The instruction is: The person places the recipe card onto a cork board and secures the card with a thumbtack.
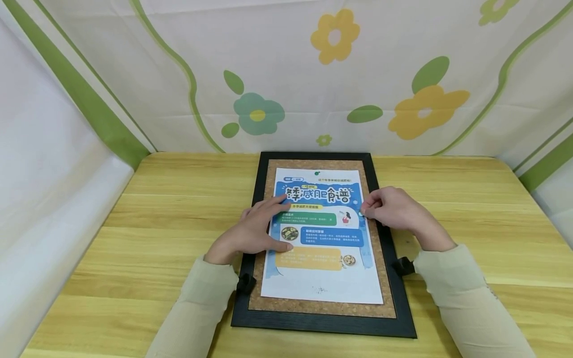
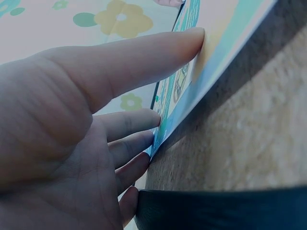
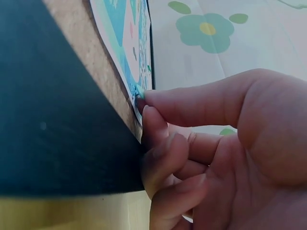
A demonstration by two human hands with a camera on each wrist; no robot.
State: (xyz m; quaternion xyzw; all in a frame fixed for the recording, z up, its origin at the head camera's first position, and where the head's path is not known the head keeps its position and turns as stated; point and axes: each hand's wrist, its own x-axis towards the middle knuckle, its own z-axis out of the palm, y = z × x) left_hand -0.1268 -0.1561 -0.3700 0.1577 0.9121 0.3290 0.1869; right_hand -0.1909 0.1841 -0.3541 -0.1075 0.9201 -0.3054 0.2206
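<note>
Two hands work over a cork board point(image 1: 322, 308) in the head view. Its black frame point(image 1: 324, 324) lies flat on the wooden table point(image 1: 130, 238), the far edge close to a flowered cloth point(image 1: 291, 49) that hangs behind. A printed paper sheet point(image 1: 331, 282), with a blue heading and green, blue and orange text blocks, lies on the cork, leaving a margin of it bare all around. Near the sheet's top edge sits a green pin point(image 1: 317, 173). The left hand point(image 1: 255, 226) reaches over the sheet's left side, fingers extended and apart, thumb on the paper near the orange block. The right hand point(image 1: 396, 209) is at the sheet's right edge, thumb and forefinger together on a small pale-green pin point(image 1: 360, 214). Both arms wear light sleeves point(image 1: 192, 308), with a black strap point(image 1: 245, 284) at the left wrist.

In the left wrist view, the thumb and fingers are spread wide, the thumb tip touching the sheet; the sheet's edge casts a shadow on the cork.

In the right wrist view, thumb and forefinger pinch the pale-green pin narrowly at the sheet's edge, and the other fingers are curled beside the black frame.
</note>
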